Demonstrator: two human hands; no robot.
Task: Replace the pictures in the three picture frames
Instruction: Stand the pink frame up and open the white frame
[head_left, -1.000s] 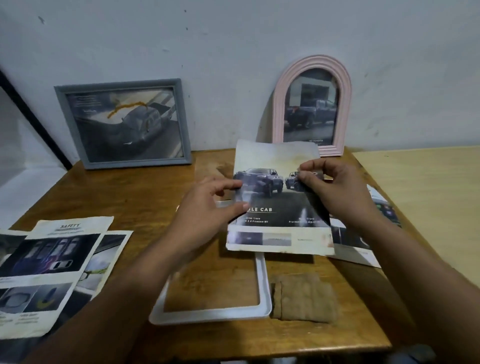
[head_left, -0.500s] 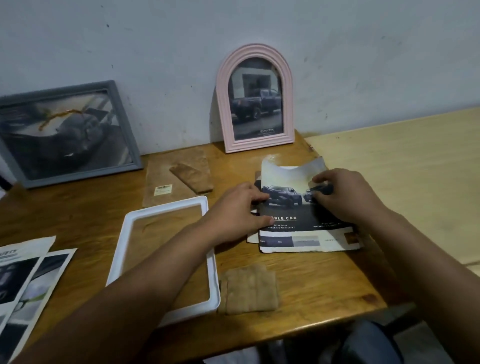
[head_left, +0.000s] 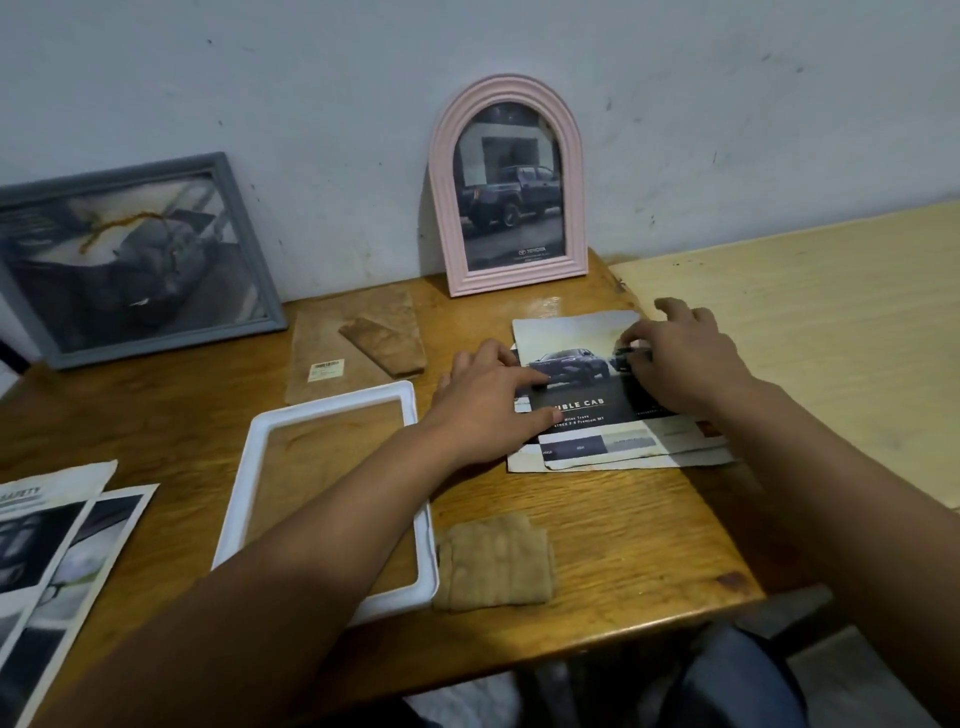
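Nearest the viewer, a folded brown cloth (head_left: 493, 561) lies on the wooden desk (head_left: 623, 545) just beside the bottom right corner of an empty white frame (head_left: 332, 499), which lies flat with the desk showing through it. At the left edge, loose car pictures (head_left: 57, 530) overlap. Farther in, a car brochure page (head_left: 587, 395) lies flat on top of other sheets near the right edge of the desk. The left hand (head_left: 488, 405) rests on the page's left side, its grip wide, fingers stretched flat and pressing the paper. The right hand (head_left: 680, 358) rests on the page's upper right part, fingers spread and lightly bent on it. Behind the white frame lies a brown backing board (head_left: 358, 353). At the wall lean a grey frame (head_left: 130, 260) and a pink arched frame (head_left: 511, 187), each holding a truck picture.
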